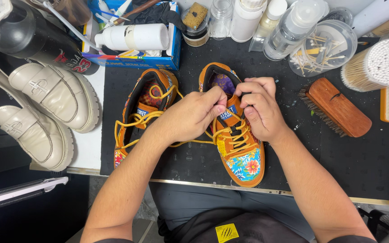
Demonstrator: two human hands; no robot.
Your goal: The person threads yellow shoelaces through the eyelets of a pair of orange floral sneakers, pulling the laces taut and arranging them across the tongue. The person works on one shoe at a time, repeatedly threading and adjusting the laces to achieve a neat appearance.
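Two orange sneakers with floral panels stand on a black mat (338, 157), toes toward me. My left hand (194, 114) and my right hand (260, 108) meet over the tongue of the right sneaker (244, 159), both pinching its yellow lace (230, 135) near the top eyelets. The left sneaker (142, 108) lies partly under my left forearm, its yellow lace loose and hanging out over the side.
A pair of cream loafers (46, 108) sits at the left. A wooden brush (336, 108) lies to the right. At the back stand a blue box (131, 54) holding a white bottle, several bottles and jars, a tub of sticks and cotton swabs (383, 63).
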